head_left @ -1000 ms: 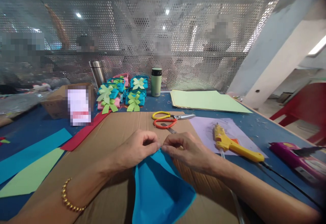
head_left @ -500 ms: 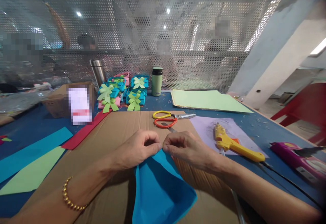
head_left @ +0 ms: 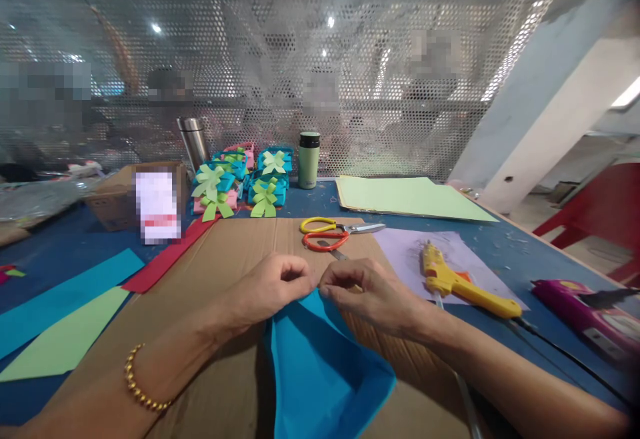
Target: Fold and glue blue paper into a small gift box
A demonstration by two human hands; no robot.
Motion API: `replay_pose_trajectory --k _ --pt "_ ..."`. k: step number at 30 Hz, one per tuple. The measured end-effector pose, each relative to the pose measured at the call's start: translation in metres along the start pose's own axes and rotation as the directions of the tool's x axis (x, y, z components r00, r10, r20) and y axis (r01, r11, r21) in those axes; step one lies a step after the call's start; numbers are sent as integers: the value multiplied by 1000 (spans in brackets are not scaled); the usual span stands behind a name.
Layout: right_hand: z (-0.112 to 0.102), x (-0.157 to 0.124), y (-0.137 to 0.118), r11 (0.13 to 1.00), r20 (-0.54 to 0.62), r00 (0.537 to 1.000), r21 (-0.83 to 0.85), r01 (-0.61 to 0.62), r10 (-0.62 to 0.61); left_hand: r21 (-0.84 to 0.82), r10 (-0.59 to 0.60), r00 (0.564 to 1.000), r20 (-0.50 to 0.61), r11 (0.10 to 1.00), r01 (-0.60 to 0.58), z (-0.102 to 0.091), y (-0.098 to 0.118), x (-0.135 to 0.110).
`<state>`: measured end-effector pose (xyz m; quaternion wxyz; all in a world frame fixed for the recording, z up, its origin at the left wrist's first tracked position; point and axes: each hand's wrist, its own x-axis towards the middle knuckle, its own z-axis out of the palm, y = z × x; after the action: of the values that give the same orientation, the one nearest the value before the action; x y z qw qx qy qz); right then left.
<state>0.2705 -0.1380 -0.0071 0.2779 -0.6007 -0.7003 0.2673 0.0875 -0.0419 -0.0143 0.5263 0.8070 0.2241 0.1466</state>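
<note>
A blue folded sheet (head_left: 325, 372), felt or foam by its look, hangs down toward me with its top edge pinched between both hands. My left hand (head_left: 280, 284) is closed, thumb against fingertips at that edge. Right beside it, my right hand (head_left: 363, 289) pinches the same edge, also closed. Under the hands lies a brown cardboard sheet (head_left: 200, 332). Just beyond them rest scissors (head_left: 330, 234) with one yellow and one red handle, and part of a dark blade (head_left: 334, 249) shows beside them.
At right, a yellow glue gun (head_left: 453, 282) lies on purple paper (head_left: 400, 246), near a purple power strip (head_left: 585, 319). Light green sheets (head_left: 410, 196), a green tumbler (head_left: 309, 162) and small blue bags with green bows (head_left: 265, 192) stand behind. Coloured strips (head_left: 75, 292) lie left.
The lower part of the blue sheet has swung slightly to the right. Both hands keep their pinch at the top edge, almost in the same place.
</note>
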Motion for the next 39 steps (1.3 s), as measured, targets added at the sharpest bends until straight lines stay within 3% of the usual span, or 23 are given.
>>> replay_pose_trajectory --k 9,18,39 --pt "1 3 3 999 14 1000 33 -9 9 -34 -3 999 39 999 4 -1 1 0" --pt "1 4 13 975 41 999 222 -23 14 120 13 1000 -3 993 -12 -2 -3 1" --pt "-1 4 12 981 78 997 192 -13 -2 127 -7 999 42 992 2 -3 1 1"
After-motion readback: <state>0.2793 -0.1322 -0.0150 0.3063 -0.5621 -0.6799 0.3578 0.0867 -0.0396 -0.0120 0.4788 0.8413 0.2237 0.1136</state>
